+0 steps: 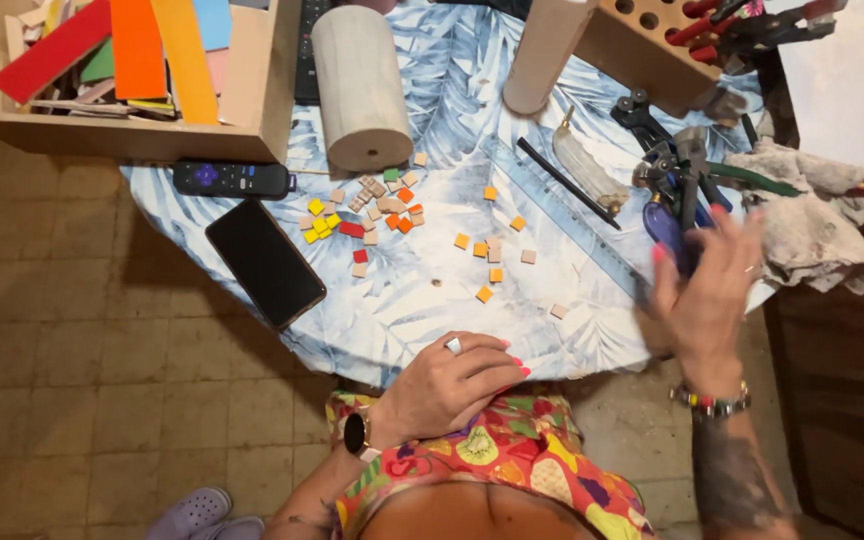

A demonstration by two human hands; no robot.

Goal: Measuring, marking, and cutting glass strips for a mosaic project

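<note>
Left hand (449,385) rested curled and empty at the table edge (352,352), lower centre. Right hand (709,290), blurred at right, closed on blue-handled pliers (674,215) among tools; these looked stiff, fairly heavy, best held by the handles. Small coloured tiles (392,215) lay scattered mid-frame, wooden cylinder (360,85) beyond.

The person is wearing a bright fruit-print garment; the left hand (449,385) is showing a ring, watch and pink nails, the right hand (709,290) a beaded bracelet above a tattooed forearm.
</note>
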